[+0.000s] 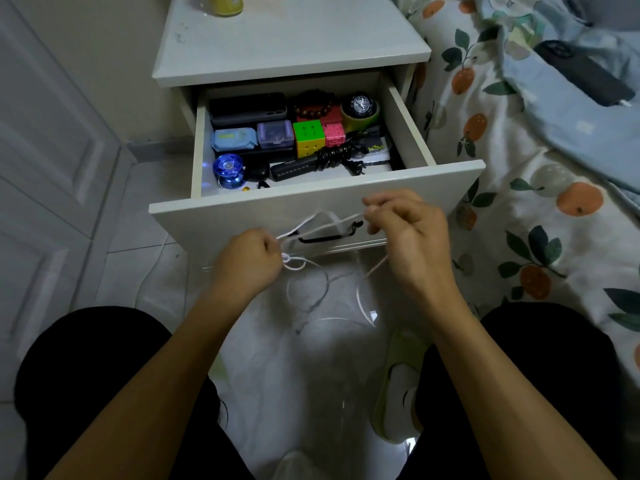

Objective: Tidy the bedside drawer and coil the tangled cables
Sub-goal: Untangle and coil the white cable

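Both hands are pinching a white cable (pixel 323 220), left grip (pixel 251 259) and right grip (pixel 403 220) each clamped on it, stretching it before the open drawer (pixel 311 202).

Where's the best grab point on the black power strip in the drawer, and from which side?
Grip the power strip on its bare left half, from above, fingers across its narrow width. It lies flat along the drawer front; the right end is bulky with its coiled black cord and plug.
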Tool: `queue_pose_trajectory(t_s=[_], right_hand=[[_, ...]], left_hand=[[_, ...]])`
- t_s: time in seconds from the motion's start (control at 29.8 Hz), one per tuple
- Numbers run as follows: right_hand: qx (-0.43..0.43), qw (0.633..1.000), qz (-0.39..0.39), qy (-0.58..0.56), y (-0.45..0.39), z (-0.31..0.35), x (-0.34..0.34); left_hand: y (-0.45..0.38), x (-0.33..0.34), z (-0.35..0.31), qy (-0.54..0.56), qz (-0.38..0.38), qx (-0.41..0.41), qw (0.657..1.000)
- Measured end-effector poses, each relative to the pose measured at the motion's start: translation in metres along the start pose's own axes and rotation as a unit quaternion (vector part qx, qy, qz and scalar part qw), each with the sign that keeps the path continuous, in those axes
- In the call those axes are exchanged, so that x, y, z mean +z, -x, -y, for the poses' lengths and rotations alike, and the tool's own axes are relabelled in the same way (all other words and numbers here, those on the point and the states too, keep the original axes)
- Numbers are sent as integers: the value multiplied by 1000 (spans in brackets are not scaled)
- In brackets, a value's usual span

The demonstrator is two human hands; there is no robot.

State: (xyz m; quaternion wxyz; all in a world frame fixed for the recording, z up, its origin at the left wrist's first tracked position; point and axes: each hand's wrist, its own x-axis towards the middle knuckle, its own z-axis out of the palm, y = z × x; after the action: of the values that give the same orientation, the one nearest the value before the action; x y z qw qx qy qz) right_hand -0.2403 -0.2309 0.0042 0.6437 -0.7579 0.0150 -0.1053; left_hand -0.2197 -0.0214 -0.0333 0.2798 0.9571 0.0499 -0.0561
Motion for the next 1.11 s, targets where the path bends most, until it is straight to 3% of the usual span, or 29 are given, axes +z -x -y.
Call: queue_pose_trajectory(t_s=[0.1, 0.27, 0.37, 0.47, 0.57, 0.64, 0.7, 0.8, 0.9, 0.97, 1.11], right_hand=[[-1, 996, -13, -91, 0, 5, -8], [87, 969, 126, -193, 2, 9, -7], [55, 986, 133, 79, 5, -4, -3], [-8, 927, 194, 320, 9, -14, 8], [-46, 873, 214, 435, 13, -21, 20], [-20, 844, 217, 491, 12, -25, 24], [28, 824, 252, 507, 9, -29, 25], [76, 839, 304, 446, 5, -34, 24], [50, 851, 263, 451, 5, -38, 24], [15, 832, 219, 509, 8, -47, 24], [106, 834, 277, 465, 5, -57, 28]], left_hand=[[-1, 5, 5, -88, 28, -57, 994], [-2, 6, 2, -54, 30, -56, 997], [-1, 2, 2, 12, -1, -23, 1000], [3, 0, 1, 72, -22, 41, 996], [9, 2, -8, 131, -25, 80, 988], [14, 3, -13, 172, -22, 82, 981], [16, 3, -14, 189, -25, 73, 979], [16, 1, -14, 209, -44, 55, 975], [14, -1, -17, 216, -48, 49, 974], [14, -2, -18, 234, -45, 51, 970], [15, -5, -14, 247, -44, 54, 966]])
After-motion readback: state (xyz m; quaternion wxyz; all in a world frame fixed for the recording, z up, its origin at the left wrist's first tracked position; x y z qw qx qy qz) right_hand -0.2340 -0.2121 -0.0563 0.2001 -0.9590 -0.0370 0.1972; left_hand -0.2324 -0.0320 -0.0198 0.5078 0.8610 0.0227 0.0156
